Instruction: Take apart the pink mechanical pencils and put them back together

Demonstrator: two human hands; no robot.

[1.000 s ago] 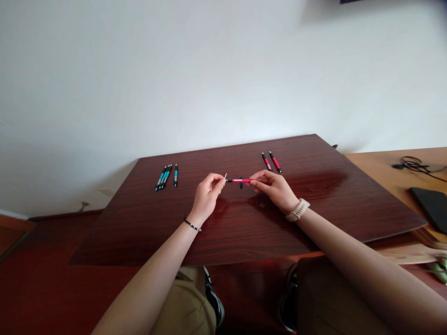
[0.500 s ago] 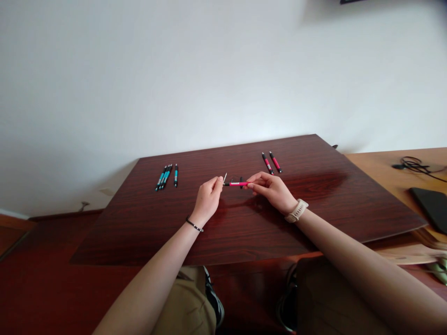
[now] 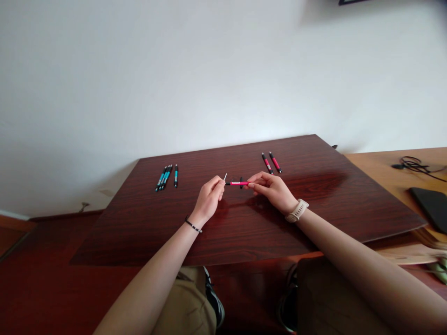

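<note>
In the middle of the head view, my right hand (image 3: 268, 188) pinches the right end of a pink pen barrel (image 3: 239, 183) held level above the table. My left hand (image 3: 210, 195) is closed at the barrel's dark left end. From its fingertips a thin, pale pen refill (image 3: 225, 176) sticks up at a slant; its lower part is hidden by the fingers. Just behind the barrel lies a small dark piece (image 3: 241, 179), partly covered. Two pink pens (image 3: 275, 162) rest beyond my right hand. Several turquoise pens (image 3: 165, 177) lie to the left, one slightly apart.
The dark wooden table (image 3: 146, 237) stands against a white wall (image 3: 209, 74). On the right, a lighter wooden surface (image 3: 377, 163) bears a coiled black cable (image 3: 414, 164) and a flat black device (image 3: 429, 207). My knees are below the front edge.
My left fingers have shifted slightly, and a little more of the pale refill's side has turned into view. The right hand and the barrel have hardly moved.
</note>
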